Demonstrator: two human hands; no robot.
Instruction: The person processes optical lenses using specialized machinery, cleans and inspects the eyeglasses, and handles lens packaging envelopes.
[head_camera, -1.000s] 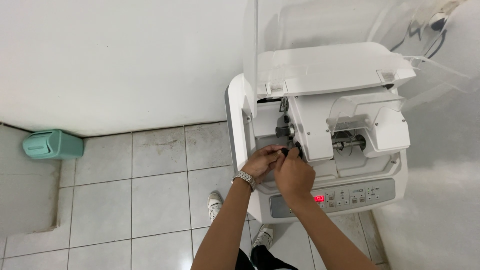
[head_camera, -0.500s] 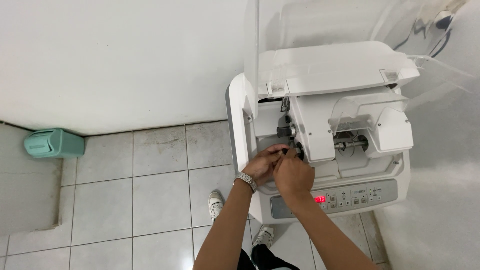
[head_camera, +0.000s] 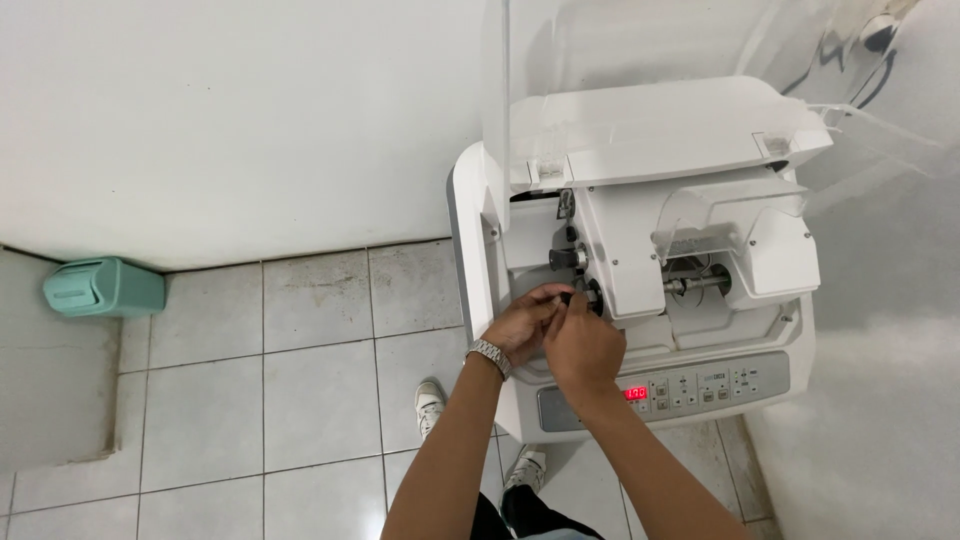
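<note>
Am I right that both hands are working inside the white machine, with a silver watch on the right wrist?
Not quite. The head view shows the silver watch on the left wrist, not the right. The rest holds: the left hand and right hand meet inside the white machine, by its dark clamp shaft.

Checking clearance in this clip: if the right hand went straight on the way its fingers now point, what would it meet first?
The right hand points up into the white machine. Its fingertips are already at the small dark knob on the shaft, so that probably comes first, with the white housing just behind. Depth is unclear from above.
</note>
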